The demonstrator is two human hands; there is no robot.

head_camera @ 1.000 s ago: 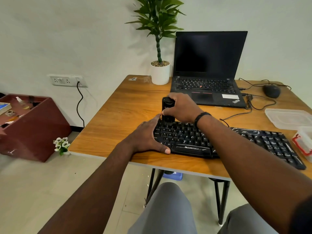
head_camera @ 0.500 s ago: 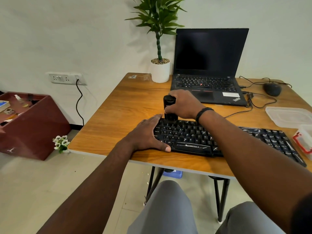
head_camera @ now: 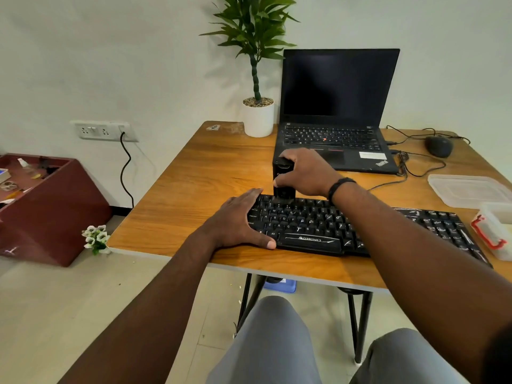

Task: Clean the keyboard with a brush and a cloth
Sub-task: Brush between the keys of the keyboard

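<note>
A black keyboard (head_camera: 360,225) with white dusty marks lies along the front of the wooden table (head_camera: 194,184). My right hand (head_camera: 307,173) grips a black upright brush (head_camera: 283,184), its lower end on the keys at the keyboard's top-left corner. My left hand (head_camera: 238,220) lies flat with straight fingers against the keyboard's left end, thumb along its front edge. No cloth is visible.
An open black laptop (head_camera: 335,115) stands behind the keyboard, a potted plant (head_camera: 258,117) to its left. A mouse (head_camera: 438,146) with cables lies far right. Clear plastic lid (head_camera: 468,189) and box (head_camera: 496,231) sit at the right edge. A maroon box (head_camera: 50,212) is on the floor left.
The right hand with the brush has shifted slightly along the top-left keys. The left hand stays on the keyboard's left end. The view has tilted a little.
</note>
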